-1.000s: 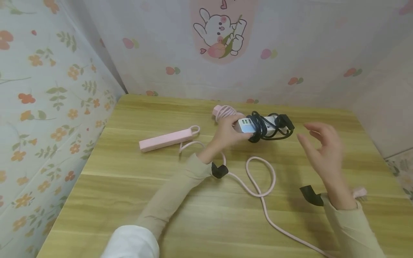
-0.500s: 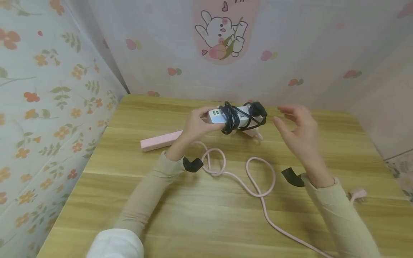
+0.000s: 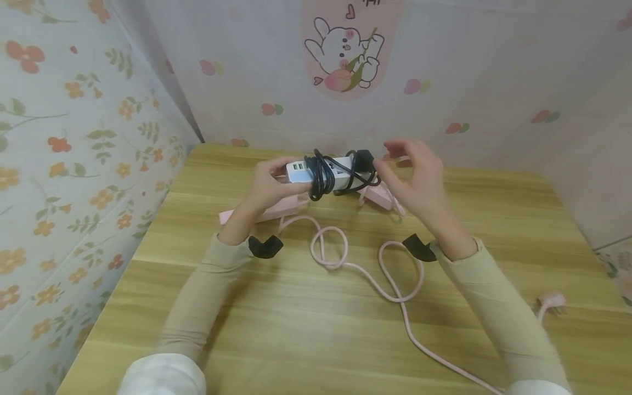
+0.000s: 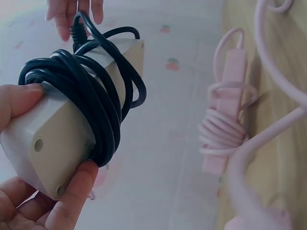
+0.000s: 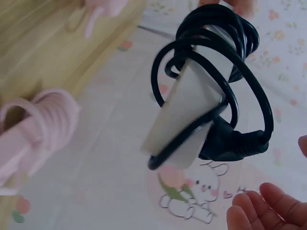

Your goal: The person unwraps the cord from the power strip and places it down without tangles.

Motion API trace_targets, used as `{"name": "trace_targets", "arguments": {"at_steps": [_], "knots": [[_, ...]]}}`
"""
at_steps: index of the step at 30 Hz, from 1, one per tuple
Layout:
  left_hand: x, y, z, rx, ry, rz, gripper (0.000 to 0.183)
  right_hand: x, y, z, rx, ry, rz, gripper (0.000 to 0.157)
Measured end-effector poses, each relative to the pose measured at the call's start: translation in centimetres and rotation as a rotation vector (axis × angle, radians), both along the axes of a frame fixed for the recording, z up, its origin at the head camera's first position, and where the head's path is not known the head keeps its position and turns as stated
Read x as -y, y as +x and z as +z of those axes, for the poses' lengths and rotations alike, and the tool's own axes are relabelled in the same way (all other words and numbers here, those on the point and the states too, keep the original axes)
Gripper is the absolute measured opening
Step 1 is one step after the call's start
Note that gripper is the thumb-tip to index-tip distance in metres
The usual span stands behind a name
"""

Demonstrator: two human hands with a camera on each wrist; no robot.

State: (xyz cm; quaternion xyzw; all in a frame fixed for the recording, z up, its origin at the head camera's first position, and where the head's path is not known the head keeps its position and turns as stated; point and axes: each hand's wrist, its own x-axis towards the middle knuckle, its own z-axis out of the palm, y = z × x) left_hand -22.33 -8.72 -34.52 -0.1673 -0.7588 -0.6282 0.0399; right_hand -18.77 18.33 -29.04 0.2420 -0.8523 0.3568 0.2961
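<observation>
A white power strip [image 3: 298, 171] is held above the table by my left hand [image 3: 261, 189], thumb on one side of its end and fingers on the other. Black cord [image 4: 88, 91] is wound in several turns round its middle. A black plug [image 3: 364, 161] sits at the strip's right end; the cord [image 5: 259, 105] loops out from it in the right wrist view. Close to the plug is my right hand [image 3: 419, 178], fingers bent but gripping nothing. In the right wrist view its fingertips [image 5: 268, 206] stand apart from the plug.
Behind my left hand lies a pink power strip [image 3: 283, 208] on the wooden table [image 3: 316, 329]. Another pink strip [image 4: 232, 72], its cord wrapped round it, lies near the back edge. Loose pink cord [image 3: 407, 329] loops across the table; a pink plug [image 3: 553, 299] lies right.
My left hand has carried the white power strip leftward, uncovering more of the wrapped pink strip behind. My right hand has followed leftward and come closer to the black plug.
</observation>
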Motion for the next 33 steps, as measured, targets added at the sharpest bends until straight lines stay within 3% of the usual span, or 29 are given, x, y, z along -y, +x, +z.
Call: {"name": "trace_targets", "arguments": {"at_steps": [4,15,21,27,33], "knots": [[0.5,0.0,0.8,-0.040,0.026,0.009,0.047,0.7,-0.7,1.5,0.071,0.030,-0.027,0.030],[0.8,0.0,3.6,-0.029,0.069,-0.015,0.047,2.0,-1.0,6.3,0.341,0.207,-0.101,0.039],[0.8,0.1,4.2,-0.029,0.112,-0.050,0.045,2.5,-0.9,8.4,0.404,0.333,-0.116,0.038],[0.6,0.5,4.4,-0.006,0.138,-0.073,0.046,2.8,-1.0,9.4,0.498,0.437,-0.101,0.036],[0.4,0.8,4.8,-0.036,0.115,-0.050,0.046,2.8,-1.2,9.4,0.532,0.548,-0.064,0.027]]}}
